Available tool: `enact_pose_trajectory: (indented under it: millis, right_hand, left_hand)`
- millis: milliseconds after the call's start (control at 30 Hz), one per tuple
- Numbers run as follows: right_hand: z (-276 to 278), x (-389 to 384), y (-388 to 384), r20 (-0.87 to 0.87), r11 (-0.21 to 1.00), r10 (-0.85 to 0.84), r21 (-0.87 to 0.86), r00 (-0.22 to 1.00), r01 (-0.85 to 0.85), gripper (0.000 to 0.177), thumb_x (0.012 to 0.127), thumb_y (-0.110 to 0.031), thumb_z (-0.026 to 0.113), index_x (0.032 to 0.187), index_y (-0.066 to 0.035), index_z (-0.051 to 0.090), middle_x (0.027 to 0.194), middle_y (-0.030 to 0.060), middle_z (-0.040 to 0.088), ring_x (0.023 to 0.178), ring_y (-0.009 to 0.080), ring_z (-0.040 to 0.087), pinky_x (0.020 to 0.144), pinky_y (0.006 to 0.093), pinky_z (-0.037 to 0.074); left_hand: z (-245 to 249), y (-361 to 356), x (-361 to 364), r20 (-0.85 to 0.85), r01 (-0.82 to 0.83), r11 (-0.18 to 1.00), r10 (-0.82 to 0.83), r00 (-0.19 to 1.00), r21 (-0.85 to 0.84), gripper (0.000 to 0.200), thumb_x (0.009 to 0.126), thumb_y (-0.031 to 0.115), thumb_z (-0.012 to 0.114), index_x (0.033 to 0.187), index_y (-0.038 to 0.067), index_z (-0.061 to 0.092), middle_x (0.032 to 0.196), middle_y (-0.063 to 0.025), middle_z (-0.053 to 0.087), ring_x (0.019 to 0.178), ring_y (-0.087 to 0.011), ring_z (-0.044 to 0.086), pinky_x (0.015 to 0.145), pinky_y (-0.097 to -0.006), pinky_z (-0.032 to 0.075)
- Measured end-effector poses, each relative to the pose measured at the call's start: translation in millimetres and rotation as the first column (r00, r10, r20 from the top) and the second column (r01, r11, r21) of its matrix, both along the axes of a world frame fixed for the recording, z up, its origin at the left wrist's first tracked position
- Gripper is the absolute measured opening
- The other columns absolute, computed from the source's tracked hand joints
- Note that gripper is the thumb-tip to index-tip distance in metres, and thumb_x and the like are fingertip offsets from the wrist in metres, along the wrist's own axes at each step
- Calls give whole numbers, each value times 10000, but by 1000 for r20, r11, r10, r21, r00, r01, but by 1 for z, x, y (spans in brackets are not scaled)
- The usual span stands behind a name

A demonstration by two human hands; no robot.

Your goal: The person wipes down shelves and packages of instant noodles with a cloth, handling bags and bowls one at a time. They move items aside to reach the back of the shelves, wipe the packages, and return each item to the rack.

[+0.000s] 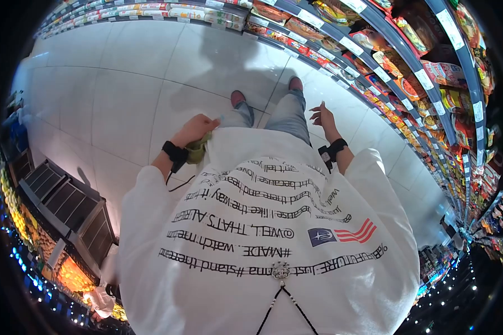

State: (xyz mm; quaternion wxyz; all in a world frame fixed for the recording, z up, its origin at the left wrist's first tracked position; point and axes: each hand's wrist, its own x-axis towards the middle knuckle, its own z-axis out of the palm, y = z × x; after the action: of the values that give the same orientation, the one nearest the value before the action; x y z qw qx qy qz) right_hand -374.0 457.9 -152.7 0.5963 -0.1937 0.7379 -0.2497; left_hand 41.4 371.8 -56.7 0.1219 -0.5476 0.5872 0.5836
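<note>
My left hand [194,129] is closed around a crumpled green cloth [198,151] that hangs by my hip, against the hem of my white printed shirt [268,234]. My right hand [323,118] hangs free at my other side with fingers spread and nothing in it. Both wrists carry black straps. Below the hands I see my jeans and red shoes [238,98] on the pale tiled floor [123,84].
Shelves packed with packaged snacks [408,72] run along my right and across the far end of the aisle. A dark display stand with slatted crates [67,201] and orange fruit [72,276] sits at my left. Open tiled floor lies ahead.
</note>
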Motion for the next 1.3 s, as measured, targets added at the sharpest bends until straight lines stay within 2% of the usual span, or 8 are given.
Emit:
enact_pose_trajectory:
  millis: [467, 667, 767, 833, 933, 967, 1067, 1300]
  right_hand:
    - [-2, 13, -19, -94, 998, 41, 51, 995, -36, 589, 889, -517, 262, 916, -37, 603, 628, 52, 584, 523, 106, 526, 555, 224, 457]
    - [13, 25, -30, -50, 998, 31, -53, 998, -33, 488, 893, -443, 347, 876, -22, 593, 624, 60, 567, 525, 107, 523, 512, 214, 433]
    - [22, 43, -43, 80, 980, 45, -199, 996, -28, 455, 899, -426, 356, 915, -35, 587, 685, 44, 574, 587, 105, 535, 546, 227, 444]
    - [48, 68, -61, 156, 977, 131, -188, 979, -101, 474, 904, -445, 332, 964, -45, 579, 713, 40, 593, 605, 111, 550, 573, 236, 454]
    - [94, 113, -79, 387, 922, 344, -314, 856, -228, 548, 896, -500, 284, 1141, -56, 493, 954, 83, 595, 811, 158, 587, 720, 289, 487]
    - [103, 128, -84, 509, 947, 290, -275, 810, -167, 564, 897, -498, 279, 1253, -70, 367, 1078, 105, 538, 907, 189, 571, 770, 333, 485]
    - [108, 153, -91, 742, 974, 79, -200, 666, 107, 512, 925, -430, 240, 1256, -42, 290, 1143, 105, 488, 982, 222, 552, 818, 380, 472]
    - [62, 105, -66, 663, 923, -250, -57, 705, 381, 328, 926, -293, 352, 1091, -19, 428, 959, 95, 563, 864, 185, 589, 775, 354, 513]
  left_hand:
    - [-17, -6, 5, 91, -112, 992, 117, 989, -56, 571, 819, 470, 470, 653, -67, 572, 547, -155, 538, 518, -254, 524, 574, -360, 411]
    - [-39, -9, 30, -194, -236, 970, 242, 951, 50, 505, 868, 409, 421, 730, -50, 584, 628, -131, 586, 612, -177, 553, 598, -308, 431]
    - [-20, -32, 34, -375, -563, 824, 541, 753, 58, 422, 901, 340, 368, 933, -29, 570, 790, -141, 607, 718, -183, 571, 675, -278, 454]
    - [14, -48, 16, -599, -792, 531, 752, 277, 301, 355, 908, 240, 359, 1111, -20, 487, 985, -147, 571, 860, -198, 566, 765, -289, 458]
    - [32, -60, -25, -629, -704, 537, 760, 165, 464, 333, 888, 131, 370, 1182, -5, 450, 1105, -128, 520, 967, -193, 536, 815, -283, 443]
    - [21, -58, -36, -708, -647, 722, 589, 389, 245, 371, 844, 66, 438, 1210, 10, 434, 1137, -106, 504, 986, -188, 530, 818, -276, 440]
    - [-6, -45, -96, -729, -519, 844, 439, 526, 135, 363, 794, 49, 506, 1156, 16, 498, 1080, -105, 551, 946, -178, 552, 799, -269, 442]
    - [-19, -16, -188, -382, -539, 772, 411, 828, -338, 194, 762, 106, 575, 918, -1, 618, 838, -134, 623, 786, -196, 586, 711, -289, 440]
